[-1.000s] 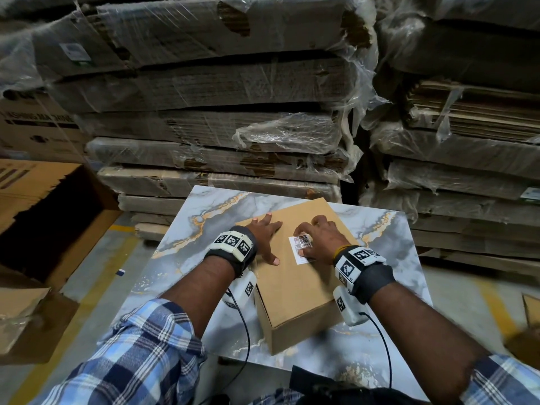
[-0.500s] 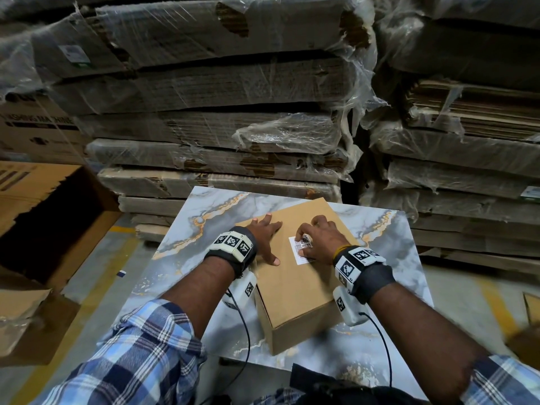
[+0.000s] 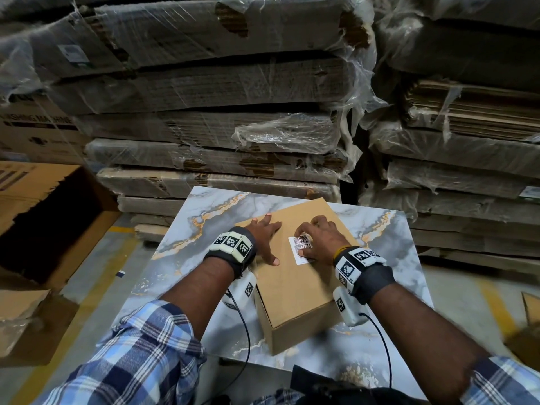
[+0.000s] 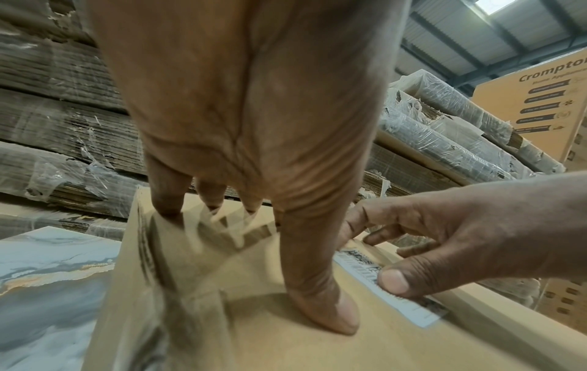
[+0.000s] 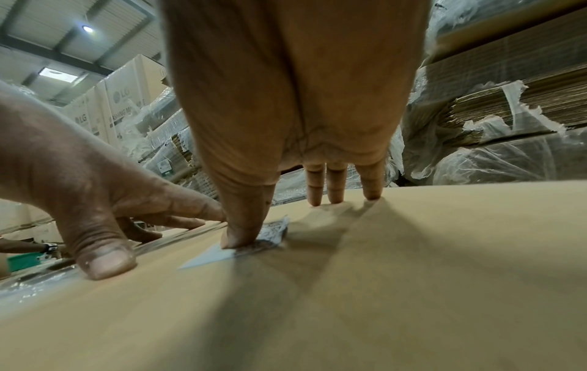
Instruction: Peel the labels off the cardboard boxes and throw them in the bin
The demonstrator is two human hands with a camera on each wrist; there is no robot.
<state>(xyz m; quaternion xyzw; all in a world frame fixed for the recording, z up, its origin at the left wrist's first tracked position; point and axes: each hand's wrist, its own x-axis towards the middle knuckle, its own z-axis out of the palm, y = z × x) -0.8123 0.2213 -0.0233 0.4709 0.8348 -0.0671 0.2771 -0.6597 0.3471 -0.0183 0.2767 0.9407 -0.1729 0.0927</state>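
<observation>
Dim warehouse, ceiling lights (image 5: 88,28) overhead, fanned soft shadows on cardboard, wide-angle edge bending, blurred wrist-view foregrounds

Both our forearms reach forward, plaid sleeves pushed back, each wrist banded with a marker-tagged camera. Our left hand (image 3: 263,239) lies flat, fingers straight and spread, thumb pressing down. Our right hand (image 3: 321,244) arches on curled fingertips (image 5: 336,195), thumb planted, index bent inward.
</observation>
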